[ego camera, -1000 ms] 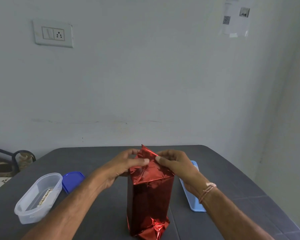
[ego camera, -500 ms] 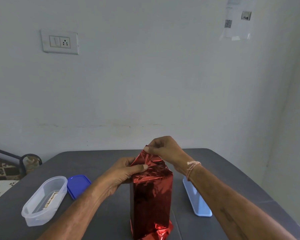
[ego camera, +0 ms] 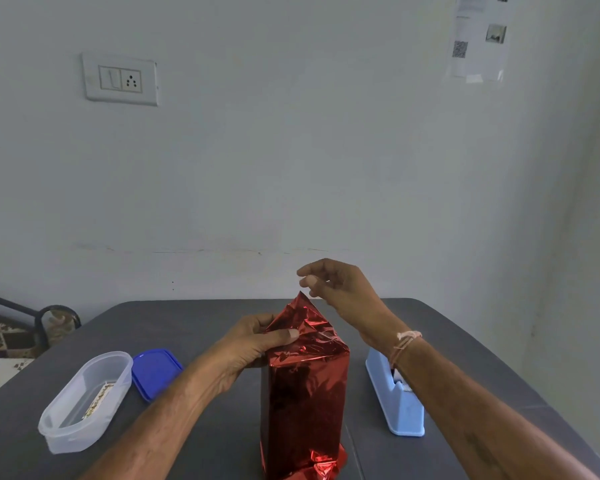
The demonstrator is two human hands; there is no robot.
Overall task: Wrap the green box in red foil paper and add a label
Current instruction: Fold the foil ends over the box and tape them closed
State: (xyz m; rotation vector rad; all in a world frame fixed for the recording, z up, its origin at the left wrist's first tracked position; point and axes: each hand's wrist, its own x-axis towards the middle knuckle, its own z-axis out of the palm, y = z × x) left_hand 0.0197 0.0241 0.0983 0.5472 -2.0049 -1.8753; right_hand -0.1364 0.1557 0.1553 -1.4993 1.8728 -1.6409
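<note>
From the head view, the foil-wrapped box [ego camera: 303,393] stands upright mid-table [ego camera: 194,327]; the left hand [ego camera: 253,344] pinches its folded top, thumb pressed on foil; the right hand [ego camera: 340,289] hovers just above the peak, fingers loose, holding nothing; untaped, that flap could spring open, or the tall box tip.

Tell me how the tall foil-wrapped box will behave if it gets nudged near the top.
The foil-wrapped box stands tall on a narrow base, so a push up high would probably tip it; the left hand gripping its upper edge likely prevents that. The glossy, crinkled foil looks slippery. Its peaked top flap seems thin and apt to crumple.
</note>
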